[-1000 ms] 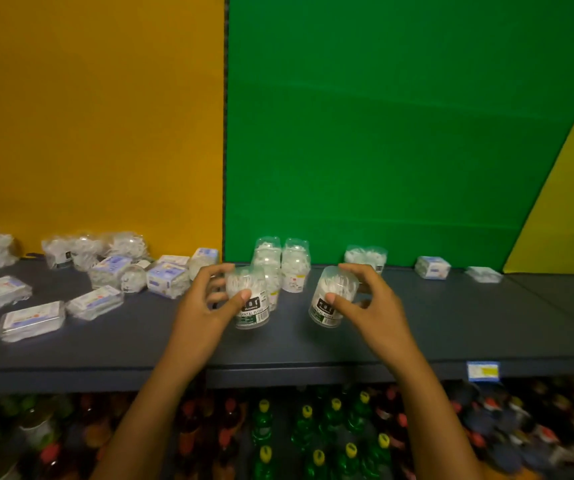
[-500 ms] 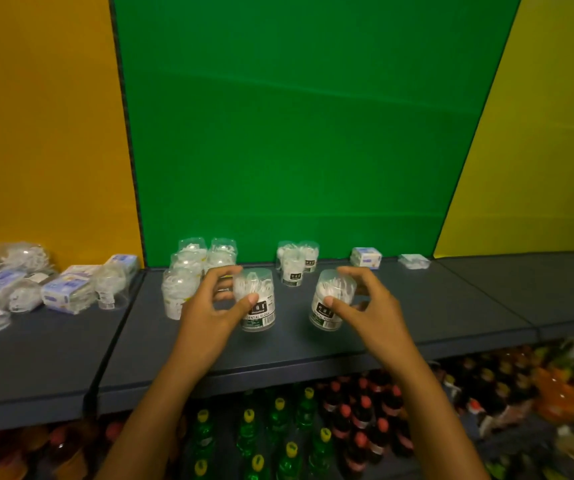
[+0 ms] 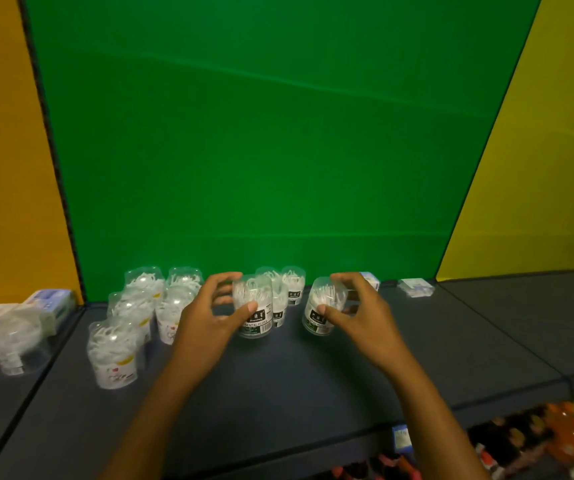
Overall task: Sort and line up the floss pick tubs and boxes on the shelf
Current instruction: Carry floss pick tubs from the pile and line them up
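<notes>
Our left hand (image 3: 209,317) curls round one black-labelled floss pick tub (image 3: 253,308); our right hand (image 3: 361,313) grips another (image 3: 323,306), tilted slightly right. Both tubs rest near mid-shelf (image 3: 313,382). Just behind the left tub stand two matching tubs (image 3: 287,289), so we judge that row, far and between our hands, the likely target.

We read "DENTAL FLOSS" on the dark label of the left tub (image 3: 253,306). The right tub (image 3: 323,308), just beside it, carries a similar dark label, its lettering partly hidden. The remaining labels are too blurred to read.
</notes>
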Demonstrator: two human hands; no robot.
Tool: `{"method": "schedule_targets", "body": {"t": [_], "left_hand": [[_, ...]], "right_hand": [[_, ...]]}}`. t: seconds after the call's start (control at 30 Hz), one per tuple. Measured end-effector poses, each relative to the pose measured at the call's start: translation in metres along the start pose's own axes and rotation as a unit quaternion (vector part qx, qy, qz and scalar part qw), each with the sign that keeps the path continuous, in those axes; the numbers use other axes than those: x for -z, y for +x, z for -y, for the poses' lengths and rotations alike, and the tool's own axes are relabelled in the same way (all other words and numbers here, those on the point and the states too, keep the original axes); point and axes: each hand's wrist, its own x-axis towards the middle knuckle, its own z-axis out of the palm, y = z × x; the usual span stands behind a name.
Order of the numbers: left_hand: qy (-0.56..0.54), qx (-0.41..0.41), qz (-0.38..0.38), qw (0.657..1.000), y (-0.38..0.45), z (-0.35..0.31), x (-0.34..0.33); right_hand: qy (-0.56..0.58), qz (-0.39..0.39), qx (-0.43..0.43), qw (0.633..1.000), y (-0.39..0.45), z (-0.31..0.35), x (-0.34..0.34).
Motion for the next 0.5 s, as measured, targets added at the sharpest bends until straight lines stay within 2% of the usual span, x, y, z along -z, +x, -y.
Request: {"method": "schedule_targets", "body": {"t": [0.23, 0.5], "left_hand": [[0.024, 0.023, -0.010, 0.999, 0.021, 0.029, -0.009], [0.067, 0.035, -0.047, 0.996, 0.027, 0.031, -0.024]], "right_hand": [[-0.027, 0.040, 0.000, 0.999, 0.045, -0.039, -0.026], [-0.029, 0.116, 0.019, 0.993, 0.080, -0.072, -0.043]]}}
